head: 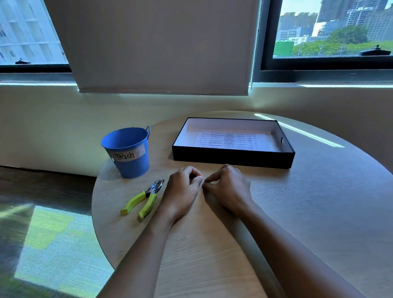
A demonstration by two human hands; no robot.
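Left hand [181, 194] and right hand [229, 190] rest clenched on the table [329, 210], fingertips meeting; pliers [143, 199] lie near its left edge.

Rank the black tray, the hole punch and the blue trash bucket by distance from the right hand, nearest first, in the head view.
1. black tray: just beyond the right hand, by its knuckles.
2. hole punch: leftward, past the left hand.
3. blue trash bucket: farther left and back.

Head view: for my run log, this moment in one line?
left hand curled on table | right hand curled alongside | green-handled pliers untouched | paper in black tray
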